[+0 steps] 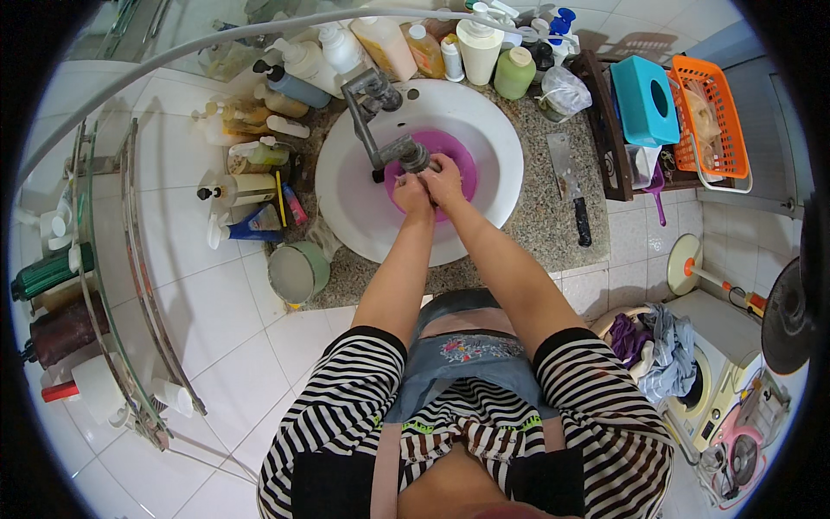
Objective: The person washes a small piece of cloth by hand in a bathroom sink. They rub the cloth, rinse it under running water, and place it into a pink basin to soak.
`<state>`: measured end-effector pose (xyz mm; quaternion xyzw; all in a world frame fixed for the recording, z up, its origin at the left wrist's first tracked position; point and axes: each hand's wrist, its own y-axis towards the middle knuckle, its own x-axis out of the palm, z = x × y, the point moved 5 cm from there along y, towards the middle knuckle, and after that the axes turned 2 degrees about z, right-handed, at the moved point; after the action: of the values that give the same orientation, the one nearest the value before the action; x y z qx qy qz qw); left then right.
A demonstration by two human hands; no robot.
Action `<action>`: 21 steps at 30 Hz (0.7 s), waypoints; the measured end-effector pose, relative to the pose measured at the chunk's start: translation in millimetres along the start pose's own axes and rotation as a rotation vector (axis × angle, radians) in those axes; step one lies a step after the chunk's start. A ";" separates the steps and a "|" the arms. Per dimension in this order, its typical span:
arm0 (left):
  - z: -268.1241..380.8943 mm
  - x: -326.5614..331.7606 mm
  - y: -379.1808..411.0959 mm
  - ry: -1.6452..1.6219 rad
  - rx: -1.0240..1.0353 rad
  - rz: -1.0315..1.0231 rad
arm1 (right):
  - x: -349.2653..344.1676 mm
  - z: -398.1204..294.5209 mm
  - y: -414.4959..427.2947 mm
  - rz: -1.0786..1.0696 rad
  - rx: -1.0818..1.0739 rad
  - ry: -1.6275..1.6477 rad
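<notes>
My left hand (pixel 411 194) and my right hand (pixel 447 181) are close together under the spout of a dark grey swivel faucet (pixel 389 150). Both are above a pink plastic basin (pixel 463 157) that sits in a white oval washbasin (pixel 496 143). The fingers of both hands are curled, and the right hand's fingers reach up beside the spout's end. Something small and pale may lie between the hands, but the faucet head and fingers hide it. Whether either hand grips anything cannot be made out.
On the speckled stone counter, a cleaver (pixel 570 188) lies right of the washbasin. Pump bottles (pixel 480 45) line the back, with more bottles (pixel 249 189) at the left. A green container (pixel 299 272) stands at the front left corner. An orange basket (pixel 710 117) sits atop a dark wooden rack (pixel 603 130).
</notes>
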<state>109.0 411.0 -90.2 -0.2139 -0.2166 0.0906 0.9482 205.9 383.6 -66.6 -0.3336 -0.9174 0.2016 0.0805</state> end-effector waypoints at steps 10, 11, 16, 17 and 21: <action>0.2 1.8 -3.5 0.002 -0.268 -0.291 | -17.4 -2.2 -3.8 -0.059 -0.063 0.368; -2.1 4.2 -8.6 -0.044 -0.402 -0.360 | -15.1 -2.8 -5.3 -0.072 -0.083 0.381; -4.6 11.2 -5.5 -0.165 -0.226 -0.172 | -9.1 3.9 -18.8 -0.060 0.095 0.459; -9.1 7.3 -1.5 -0.144 -0.197 -0.123 | -8.0 2.2 -18.1 -0.058 0.092 0.415; -37.2 -13.7 29.1 -0.106 -0.176 0.012 | -3.1 -5.2 -13.4 -0.001 0.105 0.336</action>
<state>111.3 419.7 -138.5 -0.2924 -0.2724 0.0882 0.9124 201.9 374.0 -56.2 -0.3573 -0.8794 0.1907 0.2500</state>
